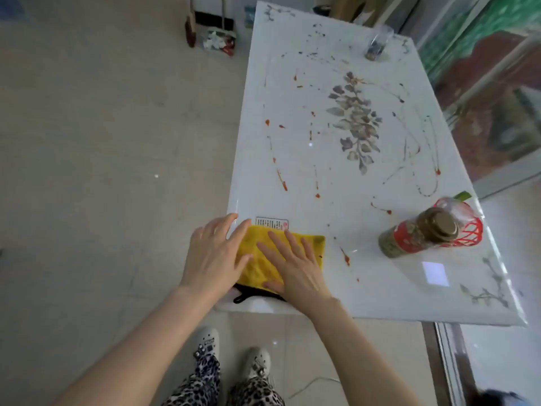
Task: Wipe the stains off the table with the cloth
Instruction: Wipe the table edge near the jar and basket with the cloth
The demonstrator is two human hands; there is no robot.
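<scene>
A yellow cloth (263, 253) with a black edge lies flat on the near left corner of the white table (322, 186). My left hand (213, 256) rests flat on the cloth's left side, fingers spread. Flat on its right side lies my right hand (292, 268), fingers apart too. Red and dark stains (282, 180) are splattered and streaked over most of the tabletop, with one red streak (346, 257) just right of the cloth. A leaf pattern is printed in the table's middle.
A bottle with a red net sleeve (424, 232) lies on its side at the near right of the table. A small clear cup (377, 43) stands at the far end. A broom and dustpan (216, 33) stand on the tiled floor beyond the table's left edge.
</scene>
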